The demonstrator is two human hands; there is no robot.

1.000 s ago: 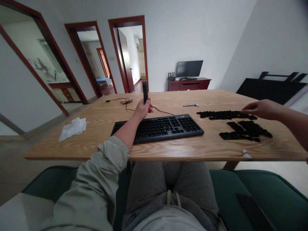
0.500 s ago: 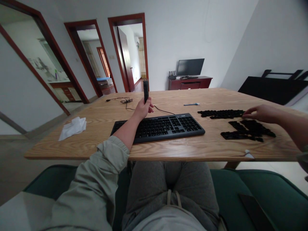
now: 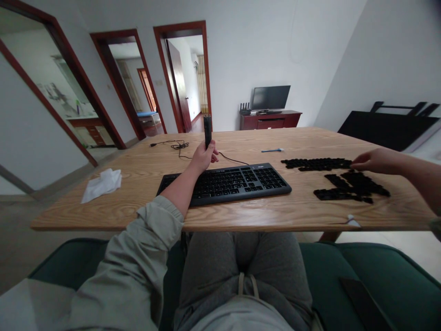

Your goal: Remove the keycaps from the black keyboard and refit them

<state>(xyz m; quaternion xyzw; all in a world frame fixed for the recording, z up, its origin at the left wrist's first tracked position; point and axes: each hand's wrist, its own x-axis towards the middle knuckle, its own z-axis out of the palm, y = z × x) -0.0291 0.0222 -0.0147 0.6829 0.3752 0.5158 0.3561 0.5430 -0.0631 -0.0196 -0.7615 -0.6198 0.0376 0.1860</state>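
A dark grey keyboard (image 3: 241,186) with black keys lies across the table in front of me. My left hand (image 3: 204,157) is closed around a slim black stick-like object (image 3: 207,131), which points upward above the keyboard's back edge; its kind is unclear. On the right, my right hand (image 3: 367,162) reaches down to the end of a long row of black keycaps (image 3: 315,163). Its fingers are bent together, and whatever sits between the tips is too small to make out. Nearer to me lies a second patch of loose black keycaps (image 3: 365,184).
A blue-handled brush-like tool (image 3: 272,150) lies behind the keyboard. Crumpled white tissue (image 3: 102,185) is on the left. The cable (image 3: 179,145) is loosely coiled at the back left. A small white piece (image 3: 352,221) sits near the table's (image 3: 255,218) front edge.
My right hand has shifted slightly to the right at the end of the keycap row. My left hand still holds the black object upright. The view has moved a little.
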